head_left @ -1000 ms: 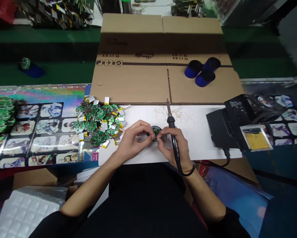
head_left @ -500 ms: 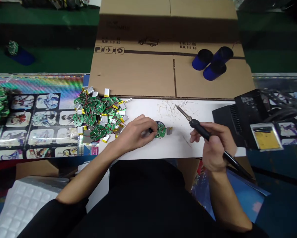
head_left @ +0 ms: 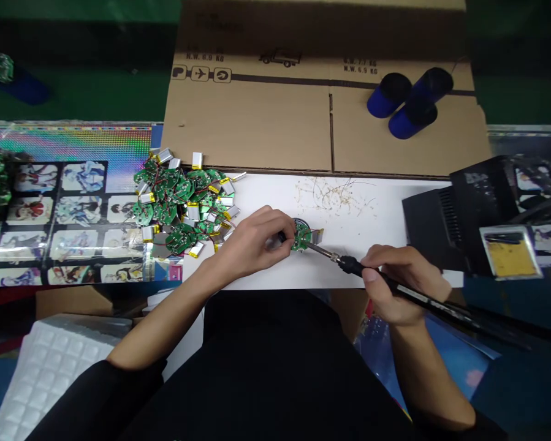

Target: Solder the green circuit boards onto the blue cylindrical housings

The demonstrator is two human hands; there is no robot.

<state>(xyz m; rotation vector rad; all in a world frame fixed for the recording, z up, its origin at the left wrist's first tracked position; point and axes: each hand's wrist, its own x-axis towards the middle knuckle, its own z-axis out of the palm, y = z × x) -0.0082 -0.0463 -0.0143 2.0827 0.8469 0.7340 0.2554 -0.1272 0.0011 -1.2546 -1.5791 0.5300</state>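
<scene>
My right hand grips a black soldering iron like a pen, its metal tip pointing left and touching or just above a round green circuit board. A small silver battery lies at the board's right side. At the board's left edge is my left hand, thumb and fingers pinched on a small black part. Left of that hand lies a pile of green boards with silver and yellow batteries and red wires.
Wire scraps litter the white work surface behind the board. A cardboard box stands behind, bearing several blue cylinders. A black device and a yellow sponge tray are at right. Printed sheets lie left.
My right hand has brought the soldering iron down and left, from above the wire scraps to the board. My left hand keeps its pinch beside the board. The view has shifted slightly.
</scene>
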